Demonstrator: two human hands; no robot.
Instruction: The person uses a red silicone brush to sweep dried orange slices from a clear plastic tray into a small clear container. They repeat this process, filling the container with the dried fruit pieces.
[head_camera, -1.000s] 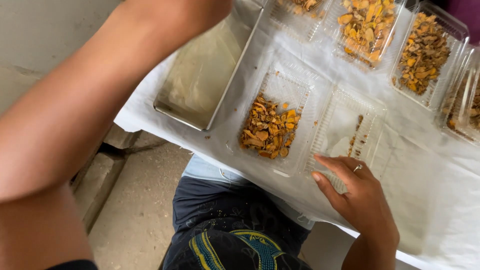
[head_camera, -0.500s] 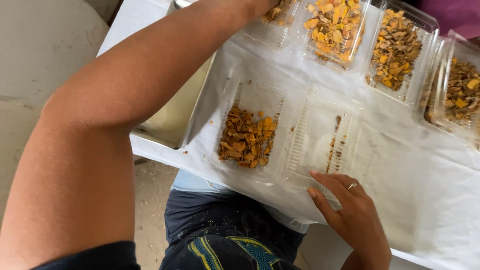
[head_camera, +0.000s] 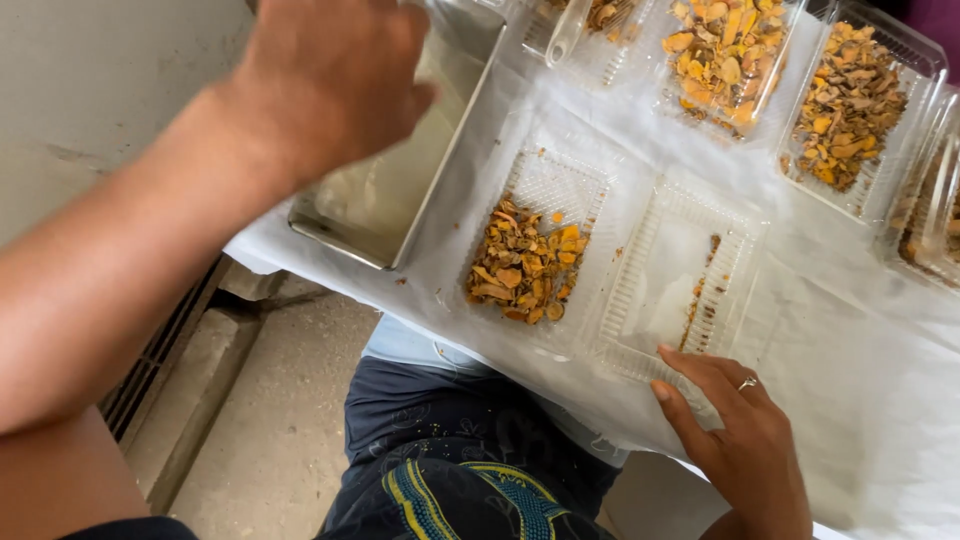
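Left hand (head_camera: 330, 80): I am holding it raised over the metal tray (head_camera: 385, 215); it looks empty, fingers loosely curled, though blurred.
Right hand (head_camera: 745, 450): I am pressing open fingers on the near edge of the clear hinged clamshell box (head_camera: 600, 270), gripping nothing.
Contents: dried orange-brown root slices (head_camera: 525, 265) are filling the left half only; the lid half is nearly bare.
Surroundings: filled clamshell boxes (head_camera: 850, 110) are sitting beyond, on a white sheet (head_camera: 850, 340).
Step, as judged: I am steadying the box during filling; next calls for more slices, or folding the lid over.

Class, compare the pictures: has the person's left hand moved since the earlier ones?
Yes. The left hand has drawn back from the far filled containers and is now above the metal tray.
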